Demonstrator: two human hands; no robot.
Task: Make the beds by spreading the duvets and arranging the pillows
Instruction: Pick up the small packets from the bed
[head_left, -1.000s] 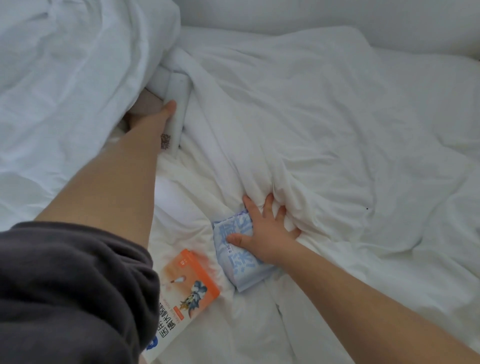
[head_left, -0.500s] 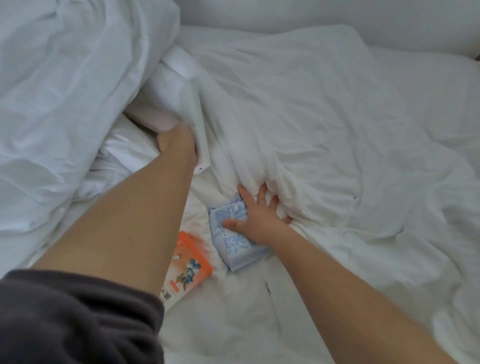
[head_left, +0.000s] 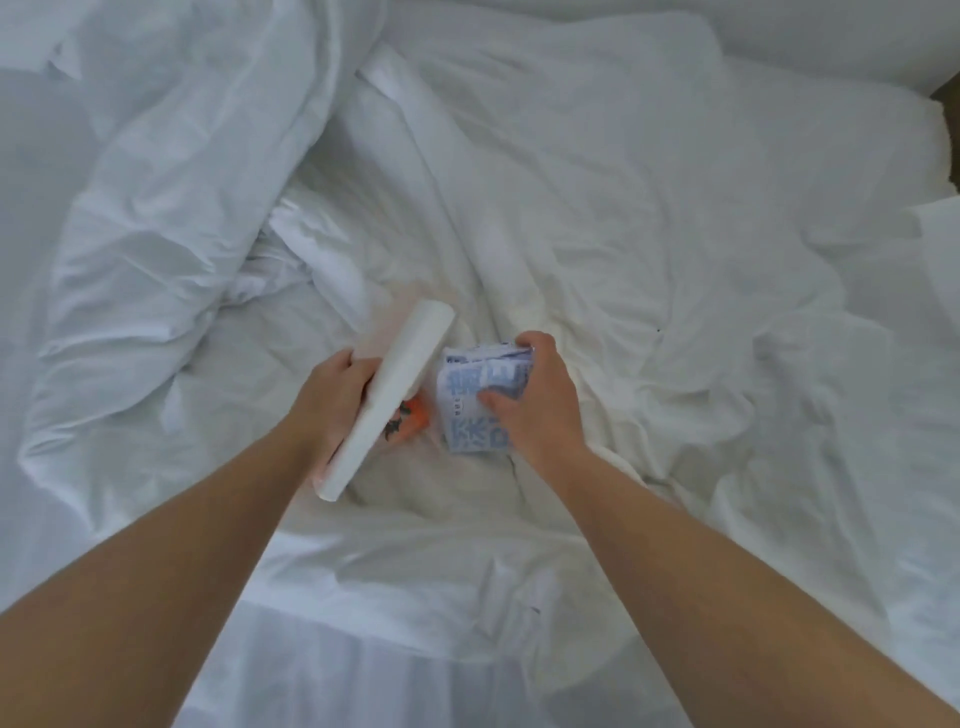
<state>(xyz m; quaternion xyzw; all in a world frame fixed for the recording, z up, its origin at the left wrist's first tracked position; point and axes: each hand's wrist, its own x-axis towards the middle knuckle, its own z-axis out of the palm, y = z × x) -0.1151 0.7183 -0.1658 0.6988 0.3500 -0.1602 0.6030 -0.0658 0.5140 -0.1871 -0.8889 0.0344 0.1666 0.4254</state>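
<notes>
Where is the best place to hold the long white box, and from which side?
Grip the long white box around its middle, across the narrow faces, from the left, as the left hand does: it is slim, tilted, with both ends free.

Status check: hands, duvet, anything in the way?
Left hand gripping white box and orange packet. Right hand gripping blue-printed pack. Duvet rumpled, not yet spread.

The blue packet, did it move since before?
Yes. The blue packet lay flat on the sheet; now the right hand has lifted it up off the sheet, toward the left hand.
</notes>
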